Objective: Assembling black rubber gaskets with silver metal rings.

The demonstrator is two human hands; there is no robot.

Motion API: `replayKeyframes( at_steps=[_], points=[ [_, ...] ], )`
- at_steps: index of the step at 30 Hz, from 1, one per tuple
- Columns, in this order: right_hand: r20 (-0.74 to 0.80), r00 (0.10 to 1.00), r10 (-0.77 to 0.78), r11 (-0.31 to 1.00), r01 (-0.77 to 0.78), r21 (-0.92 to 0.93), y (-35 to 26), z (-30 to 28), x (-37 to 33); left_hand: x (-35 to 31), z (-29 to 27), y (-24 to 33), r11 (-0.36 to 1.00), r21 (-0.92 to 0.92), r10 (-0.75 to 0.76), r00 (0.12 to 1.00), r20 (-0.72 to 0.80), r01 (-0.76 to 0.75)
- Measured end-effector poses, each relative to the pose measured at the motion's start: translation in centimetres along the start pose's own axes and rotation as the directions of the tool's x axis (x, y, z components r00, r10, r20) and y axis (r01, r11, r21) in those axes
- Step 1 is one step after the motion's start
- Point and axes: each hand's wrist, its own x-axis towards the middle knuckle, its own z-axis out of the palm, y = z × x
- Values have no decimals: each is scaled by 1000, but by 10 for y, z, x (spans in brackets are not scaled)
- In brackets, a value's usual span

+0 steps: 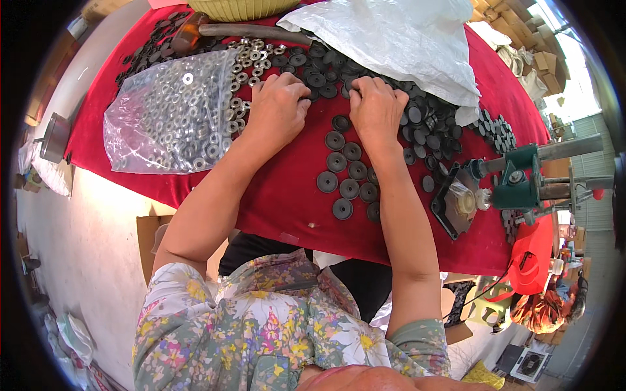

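Observation:
My left hand [280,107] is closed, its fingers curled at the border between the loose metal rings [255,58] and the heap of black discs [316,79]. Whatever its fingertips hold is hidden. To its right, my right hand [378,107] is bent in a pinch, with a black disc at the thumb and forefinger. Below the hands, several dark round discs with raised centres [336,161] lie in short rows on the red cloth [280,202]. Part of these rows is behind my right forearm.
A clear plastic bag [176,117] full of metal rings lies at left. Behind are a wooden-handled mallet [248,31], a yellow-green basket [241,8] and a white woven sack [398,39] over the discs. A green hand press [518,176] stands at right.

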Motion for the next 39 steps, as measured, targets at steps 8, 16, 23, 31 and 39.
replayKeyframes(
  at_steps=[8, 16, 23, 31, 39],
  points=[
    [-24, 997, 79, 994, -77, 72, 1, 7, 4, -1, 1, 3, 999, -40, 18, 1000, 4, -17],
    [-56, 996, -73, 997, 75, 37, 1, 4, 4, -1, 2, 3, 999, -39, 32, 999, -3, -32],
    [12, 997, -70, 998, 70, 7, -4, 1, 4, 4, 1, -4, 999, -38, 20, 1000, -16, -21],
    [192, 981, -25, 981, -13, 195, -16, 1, 6, 3, -1, -9, 995, 61, -74, 997, 12, 73],
    [227, 972, -60, 997, 48, 57, -17, 3, -1, 1, -3, -7, 991, 102, -94, 992, 78, 86]
  ],
)
